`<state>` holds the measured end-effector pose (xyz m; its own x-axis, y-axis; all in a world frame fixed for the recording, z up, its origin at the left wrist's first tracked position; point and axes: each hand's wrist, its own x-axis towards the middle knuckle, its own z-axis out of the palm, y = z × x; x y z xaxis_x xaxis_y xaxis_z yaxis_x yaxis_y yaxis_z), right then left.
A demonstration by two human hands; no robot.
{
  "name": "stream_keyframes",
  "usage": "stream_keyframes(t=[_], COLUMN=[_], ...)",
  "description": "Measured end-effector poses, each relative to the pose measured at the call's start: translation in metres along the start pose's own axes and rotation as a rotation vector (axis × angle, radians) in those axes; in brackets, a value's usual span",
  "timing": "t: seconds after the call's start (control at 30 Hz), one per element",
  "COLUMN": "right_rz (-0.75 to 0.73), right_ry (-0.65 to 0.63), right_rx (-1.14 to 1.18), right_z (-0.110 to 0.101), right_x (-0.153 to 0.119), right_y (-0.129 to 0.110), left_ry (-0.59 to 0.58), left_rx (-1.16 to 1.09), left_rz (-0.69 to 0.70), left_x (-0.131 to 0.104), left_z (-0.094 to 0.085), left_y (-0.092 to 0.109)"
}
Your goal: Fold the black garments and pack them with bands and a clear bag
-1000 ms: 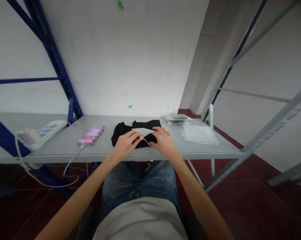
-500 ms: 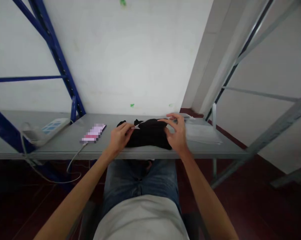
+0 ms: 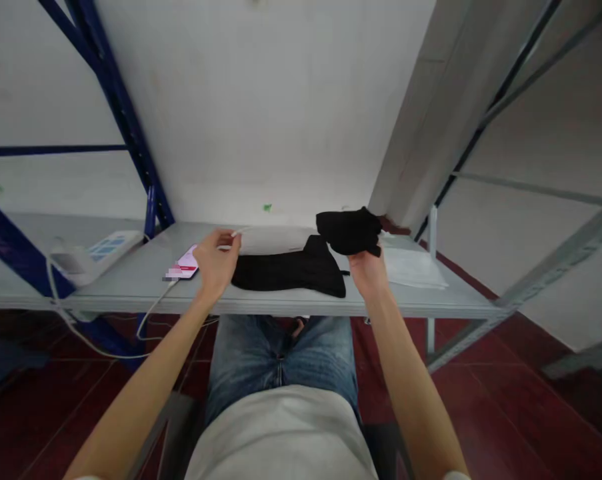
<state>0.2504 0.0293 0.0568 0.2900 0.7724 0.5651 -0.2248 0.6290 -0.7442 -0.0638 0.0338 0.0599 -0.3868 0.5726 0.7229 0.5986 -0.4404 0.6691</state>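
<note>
Grey shelf (image 3: 131, 267) running before a pale wall (image 3: 261, 120), dark red floor beneath, black cloth (image 3: 285, 272) lying flat near centre, left hand (image 3: 217, 263) pinching a whitish sheet (image 3: 275, 239), right hand (image 3: 368, 270) gripping bunched black fabric (image 3: 349, 231).

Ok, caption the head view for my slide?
Left hand pinches white sheet; right hand lifts black fabric above shelf.

black cloth (image 3: 288, 271): flat | bunched cloth (image 3: 348, 231): raised (also black) | white sheet (image 3: 275, 240): alongside
</note>
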Motion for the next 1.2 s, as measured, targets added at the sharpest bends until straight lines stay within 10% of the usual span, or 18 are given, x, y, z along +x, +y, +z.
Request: stream_keyframes(t=[0.27,0.5,0.7,0.9,1.2], right_rz=[-0.041,-0.147,-0.213,-0.313,-0.516], right_ry=[0.04,-0.46,-0.24,-0.05,-0.518], right_rx=[-0.302,-0.846,-1.126,-1.054,-1.094], right_z=[0.0,-0.001,-0.008,0.022,0.053], right_x=[0.014,-0.002,-0.025,-0.031,-0.055], right_y=[0.031,0.063,0.027,-0.04,-0.028], left_ry=[0.096,0.003,-0.287,-0.316,-0.363], left_rx=[-0.17,-0.158,-0.198,-0.182,-0.212], left_rz=[-0.089,-0.04,0.079,0.188,0.132], left_x=[0.011,-0.013,-0.046,-0.062,-0.073], left_z=[-0.008,0.008,0.023,0.03,0.032], left_y=[0.002,0.006,0.022,0.032,0.03])
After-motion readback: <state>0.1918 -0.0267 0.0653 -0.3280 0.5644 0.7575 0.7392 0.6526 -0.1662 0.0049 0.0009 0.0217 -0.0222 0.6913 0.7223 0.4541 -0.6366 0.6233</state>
